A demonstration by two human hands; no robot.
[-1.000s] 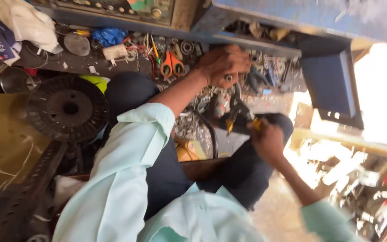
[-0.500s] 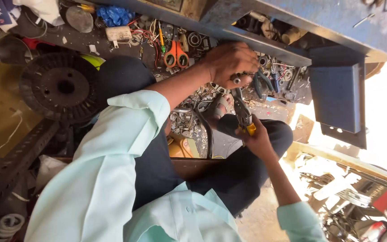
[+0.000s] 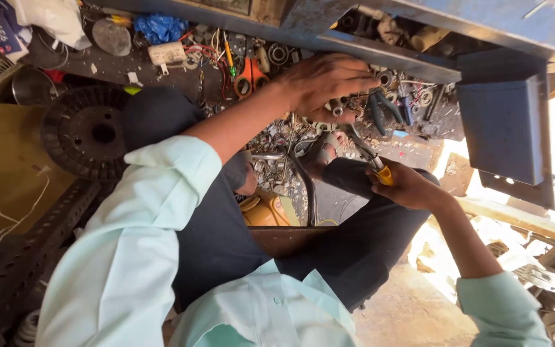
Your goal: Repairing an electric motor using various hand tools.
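Pliers (image 3: 366,154), yellow-handled, right of centre, clenched in right hand (image 3: 409,187)'s grip, nose up toward left hand (image 3: 325,83), grip pinching a small metal part (image 3: 336,109) above.

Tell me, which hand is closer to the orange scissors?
The left hand: it sits just right of the orange scissors in the picture. The right hand is lower down, holding yellow-handled pliers.

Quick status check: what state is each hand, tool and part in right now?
left hand: pinching a small metal part over the cluttered tray.
right hand: closed round the yellow-handled pliers.
yellow-handled pliers: tip raised toward the small metal part; contact unclear.
orange-handled scissors: lying closed, untouched.
black spool: lying flat, untouched.
dark pliers: lying loose, handles spread.
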